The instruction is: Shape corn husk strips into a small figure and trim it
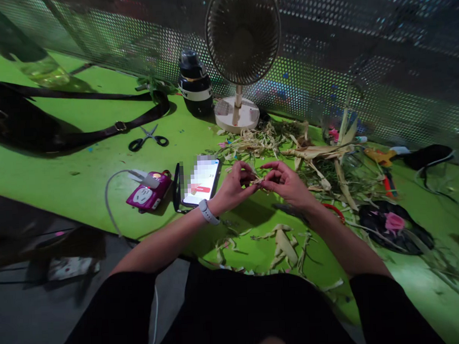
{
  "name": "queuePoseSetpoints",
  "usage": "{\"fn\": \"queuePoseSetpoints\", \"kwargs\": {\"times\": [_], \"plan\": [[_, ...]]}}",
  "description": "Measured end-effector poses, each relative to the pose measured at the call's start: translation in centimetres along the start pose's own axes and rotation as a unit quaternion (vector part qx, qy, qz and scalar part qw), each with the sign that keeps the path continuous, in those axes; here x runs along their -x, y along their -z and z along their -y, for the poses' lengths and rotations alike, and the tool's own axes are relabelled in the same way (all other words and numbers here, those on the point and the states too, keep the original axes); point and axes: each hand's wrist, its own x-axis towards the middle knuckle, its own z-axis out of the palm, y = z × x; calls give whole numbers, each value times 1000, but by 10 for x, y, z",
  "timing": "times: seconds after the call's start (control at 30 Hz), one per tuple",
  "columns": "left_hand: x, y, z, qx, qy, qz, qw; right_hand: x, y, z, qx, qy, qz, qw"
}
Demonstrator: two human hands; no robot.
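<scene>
Above the green table (190,138), the left hand (235,184) and right hand (289,187) pinch a pale strip (257,181), fingers clamped on it; light, close grips best prevent tearing.

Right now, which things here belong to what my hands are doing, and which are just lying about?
Seemingly in use:
pale strip between your left hand and right hand
dry husk-like scraps

Apparently lying about:
fan
dark bottle
phone
scissors, untouched
</scene>
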Motion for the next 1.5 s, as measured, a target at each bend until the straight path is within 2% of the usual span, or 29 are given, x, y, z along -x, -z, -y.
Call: {"fn": "queuePoseSetpoints", "kwargs": {"times": [0.13,0.27,0.37,0.5,0.6,0.67,0.77,0.9,1.0,1.1,1.2,1.27,1.4,1.5], "plan": [[1,0,6,-116,-37,-25,992,-1,-3,-1,14,-26,-9,1000],[3,0,10,-229,-83,-20,970,0,-5,-5,34,-26,2,999],[3,0,10,-225,-93,-3,970,3,-4,-4,99,11,-5,995],[2,-1,6,-177,-66,44,981,7,-1,2,268,99,-71,956],[1,0,2,-141,-39,97,984,7,1,5,309,111,-67,942],[-1,2,0,-120,-35,137,983,5,2,4,296,102,-45,949],[-3,6,-2,-68,-17,202,977,0,4,-1,210,66,-13,975],[-6,12,-7,7,45,269,962,-4,3,-6,86,4,2,996],[-6,14,-12,35,102,306,946,-4,2,-6,53,-22,4,998],[-4,13,-13,101,178,305,930,-4,2,-4,45,-34,-9,998],[-2,10,-11,175,232,241,926,-6,2,-2,41,-46,-40,997],[-1,8,-10,175,214,223,935,-8,2,-1,34,-47,-47,997],[0,6,-14,109,132,263,950,-10,3,0,-13,-55,-33,998],[-1,6,-16,87,107,272,952,-9,6,1,-53,-96,-1,994]]}}
